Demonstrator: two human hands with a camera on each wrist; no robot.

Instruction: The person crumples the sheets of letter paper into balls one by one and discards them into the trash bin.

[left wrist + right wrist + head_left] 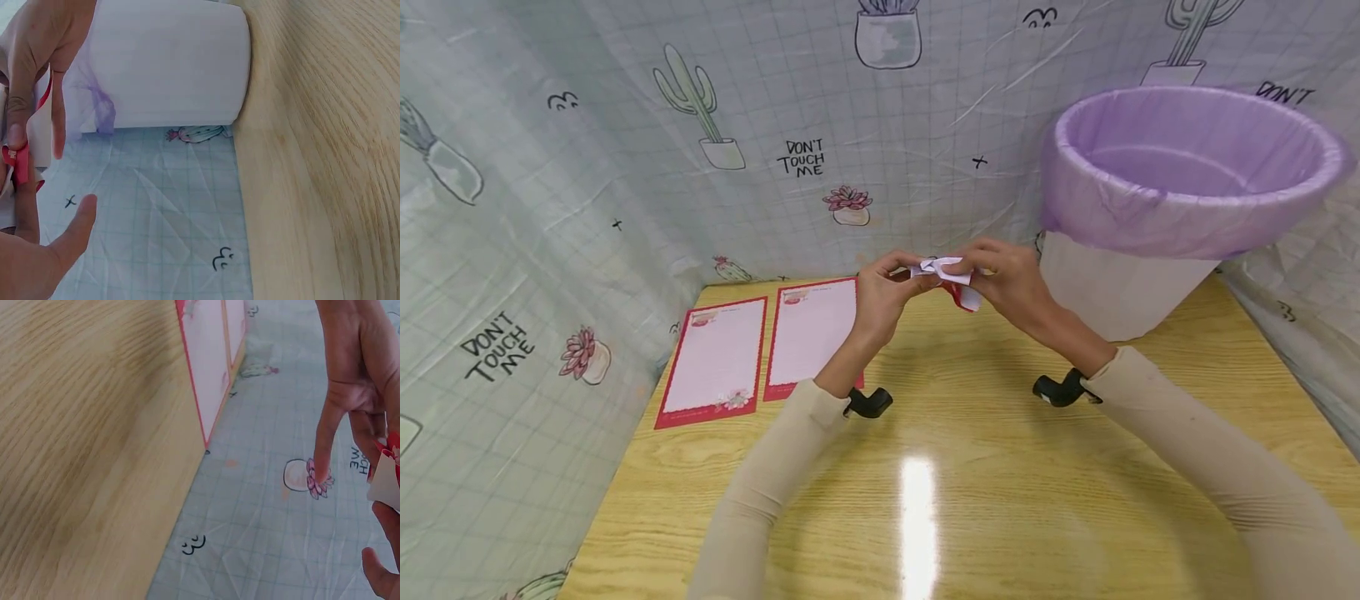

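While two red-bordered letter sheets (pixel 718 358) lie flat, the left hand (pixel 880 302) and right hand (pixel 1013 282) together pinch one folded paper (pixel 930 267).

A white bin (pixel 1123 287), purple liner (pixel 1157 223) over its rim, stands at the right rear of the wooden worktop (pixel 985 500) — two red-bordered sheets (pixel 718 358) lie side by side on the left. Behind hangs a gridded cloth (pixel 940 108) — printed with cacti and "DON'T TOUCH ME".

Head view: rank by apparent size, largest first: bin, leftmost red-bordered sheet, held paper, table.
1. Table
2. Bin
3. Leftmost red-bordered sheet
4. Held paper, partly covered but clearly smallest
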